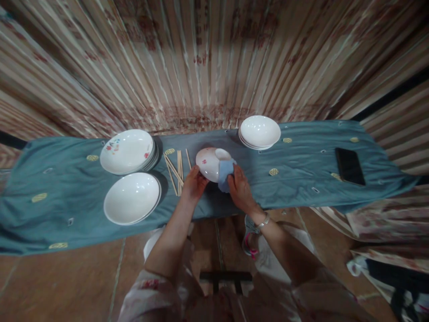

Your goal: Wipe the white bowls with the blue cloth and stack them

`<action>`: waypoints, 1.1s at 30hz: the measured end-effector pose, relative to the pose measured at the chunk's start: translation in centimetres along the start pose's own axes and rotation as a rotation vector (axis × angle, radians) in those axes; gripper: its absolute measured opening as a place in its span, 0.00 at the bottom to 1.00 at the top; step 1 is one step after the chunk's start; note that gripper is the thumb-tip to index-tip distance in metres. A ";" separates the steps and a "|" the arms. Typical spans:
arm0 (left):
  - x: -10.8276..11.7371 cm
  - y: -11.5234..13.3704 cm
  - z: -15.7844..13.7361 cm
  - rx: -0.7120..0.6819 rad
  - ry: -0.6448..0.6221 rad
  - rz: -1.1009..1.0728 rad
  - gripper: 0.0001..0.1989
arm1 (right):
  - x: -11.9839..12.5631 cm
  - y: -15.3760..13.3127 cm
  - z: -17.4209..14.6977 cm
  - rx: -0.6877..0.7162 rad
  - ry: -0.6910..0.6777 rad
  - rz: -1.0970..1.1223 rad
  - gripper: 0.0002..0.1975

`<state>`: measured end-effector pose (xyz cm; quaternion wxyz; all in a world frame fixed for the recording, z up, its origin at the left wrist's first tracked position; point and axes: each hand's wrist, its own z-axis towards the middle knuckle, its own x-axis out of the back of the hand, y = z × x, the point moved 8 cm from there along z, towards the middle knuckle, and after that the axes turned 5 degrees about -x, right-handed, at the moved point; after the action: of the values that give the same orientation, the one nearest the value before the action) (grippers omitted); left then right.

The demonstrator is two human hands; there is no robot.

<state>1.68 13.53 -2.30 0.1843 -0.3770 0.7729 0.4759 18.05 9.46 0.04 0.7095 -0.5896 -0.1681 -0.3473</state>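
Note:
A white bowl (208, 166) with a small red flower on its outside is tilted over the middle of the table, its underside turned partly up. My left hand (195, 182) grips its left edge. In my right hand (239, 187) is a light blue cloth (226, 170), pressed against the bowl's right side. Several wooden chopsticks (180, 170) lie loosely just left of my left hand. Beyond my right hand stands a small stack of white bowls (260, 130).
Left on the green tablecloth (73, 179) are a stack of flowered plates (129, 150) and, nearer me, stacked white dishes (132, 199). A black phone (349, 166) lies at the right. A pleated curtain (208, 67) hangs along the table's far edge.

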 end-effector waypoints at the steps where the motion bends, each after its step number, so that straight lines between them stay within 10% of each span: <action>1: 0.0 0.0 0.1 -0.008 -0.004 0.002 0.07 | -0.1 -0.2 -0.3 0.014 0.001 -0.041 0.27; 33: -1.2 0.5 -0.8 -0.156 -0.164 0.127 0.05 | -1.3 -6.0 -3.6 0.398 -0.056 -0.373 0.27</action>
<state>2.11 13.40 -0.87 0.1864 -0.3004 0.7384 0.5743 12.37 5.99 2.65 0.7304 -0.4068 -0.3581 -0.4157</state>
